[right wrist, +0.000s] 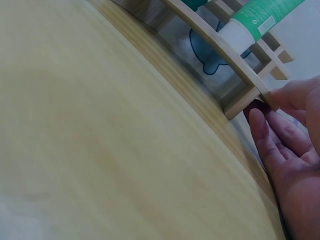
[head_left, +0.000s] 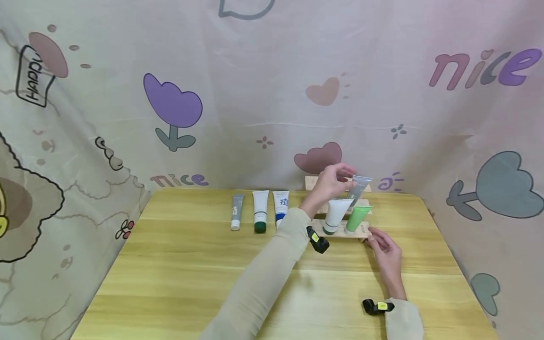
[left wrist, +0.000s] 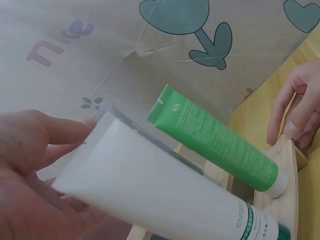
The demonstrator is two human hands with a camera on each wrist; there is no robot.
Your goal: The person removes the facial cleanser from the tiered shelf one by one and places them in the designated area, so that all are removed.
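My left hand (head_left: 328, 188) pinches the top end of a grey tube (head_left: 358, 186), which tilts above the middle step of a wooden tiered rack (head_left: 362, 231). On the front step, a white tube with a dark green cap (head_left: 337, 213) and a green tube (head_left: 358, 218) stand cap down, leaning back. In the left wrist view the white tube (left wrist: 150, 175) hides most of the grey one. At the rack's front right corner, my right hand (head_left: 387, 252) grips the wood; its thumb and fingers (right wrist: 280, 135) meet that corner in the right wrist view.
Left of the rack, a smaller grey tube (head_left: 237, 211), a white tube with a green cap (head_left: 260, 210) and a white-and-blue tube (head_left: 281, 202) lie in a row on the wooden table (head_left: 178, 264). A printed cloth (head_left: 238, 94) hangs behind the table.
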